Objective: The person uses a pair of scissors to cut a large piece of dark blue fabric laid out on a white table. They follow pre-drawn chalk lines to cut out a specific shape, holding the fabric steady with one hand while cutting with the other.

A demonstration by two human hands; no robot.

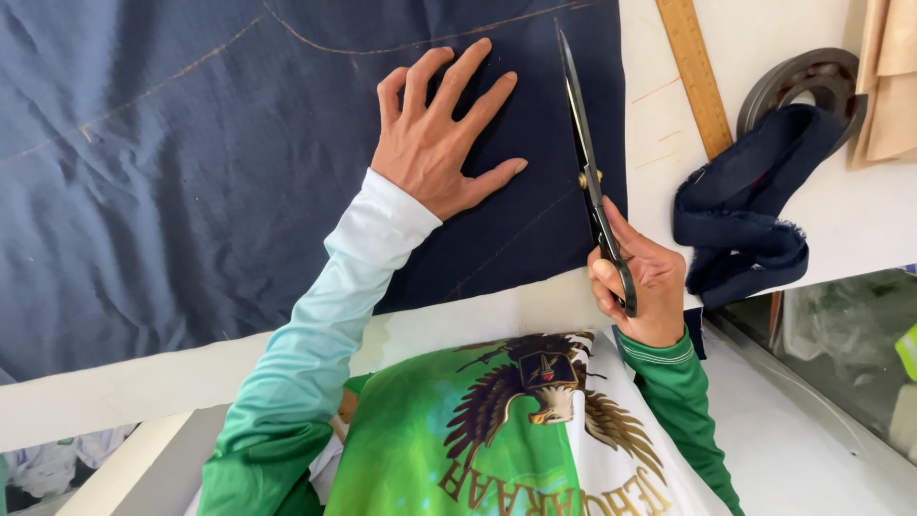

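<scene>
A large sheet of dark blue cloth with chalk lines lies spread on the white table. My left hand presses flat on the cloth with fingers spread, just left of the cloth's right edge. My right hand grips the handles of long black scissors. The blades point away from me, lying along the right part of the cloth near a chalk line. Whether the blades are parted I cannot make out.
A wooden ruler lies on the table at the top right. Beside it a strip of blue cloth drapes over a dark metal ring. Tan paper pieces sit at the far right. The table's front edge runs just before my body.
</scene>
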